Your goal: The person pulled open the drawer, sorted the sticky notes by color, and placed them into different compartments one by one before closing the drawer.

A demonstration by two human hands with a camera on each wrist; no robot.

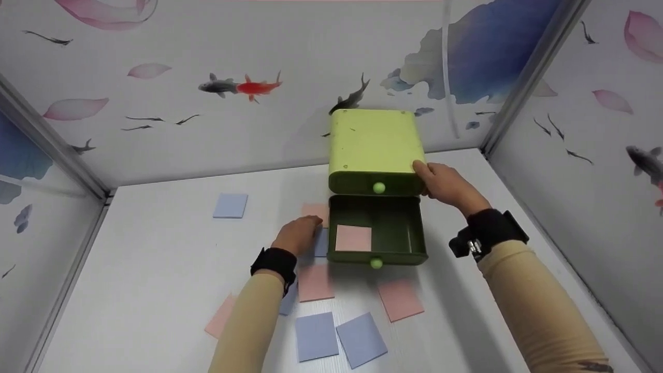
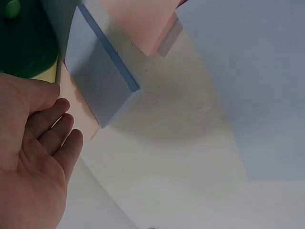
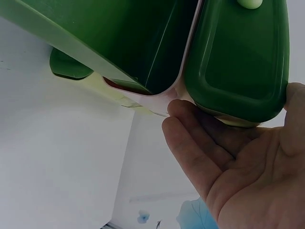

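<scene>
A lime-green two-drawer box has dark green drawers with round knobs. Its upper drawer is pushed in; the lower drawer is pulled out, with a pink square note pad inside. My right hand holds the box at its upper right front corner, thumb on top and fingers along the side. My left hand is beside the lower drawer's left side, its fingers loosely bent near the box edge. Near them, a blue pad overlaps a pink pad.
Several more pink pads and blue pads lie on the white table in front of the box. One blue pad lies apart at the back left. Printed wall panels stand behind and at both sides.
</scene>
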